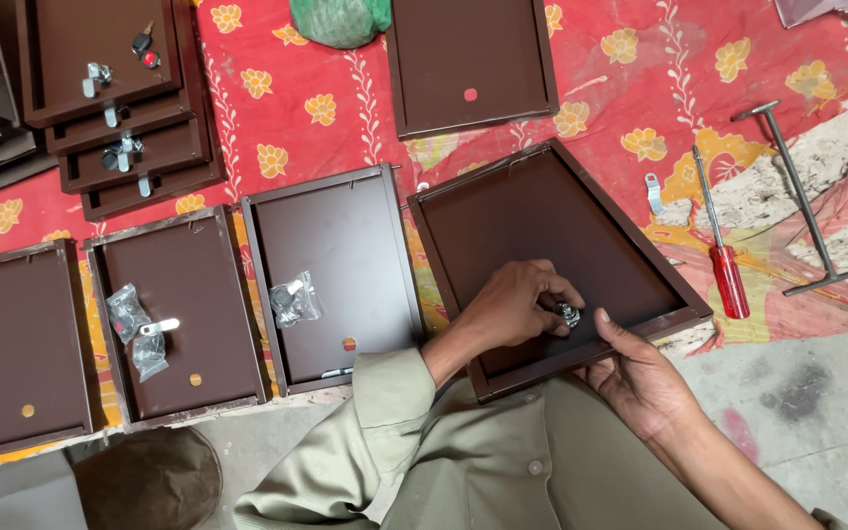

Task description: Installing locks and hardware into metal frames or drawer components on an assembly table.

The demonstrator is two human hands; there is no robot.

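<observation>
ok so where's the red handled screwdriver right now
In the head view the red-handled screwdriver lies on the patterned cloth at right, between the brown panel under the hands and the metal T-handle tool.

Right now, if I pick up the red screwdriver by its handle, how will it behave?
The screwdriver looks stiff: thin metal shaft, solid red handle. Probably handle-heavy, so the tip may swing up. Its round handle lies on wrinkled cloth, so a nudge would likely roll it only a little.

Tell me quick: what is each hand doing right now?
Left hand: fingers closed on a small metal lock part inside the brown door panel.
Right hand: gripping the panel's near edge, thumb on top.
</observation>
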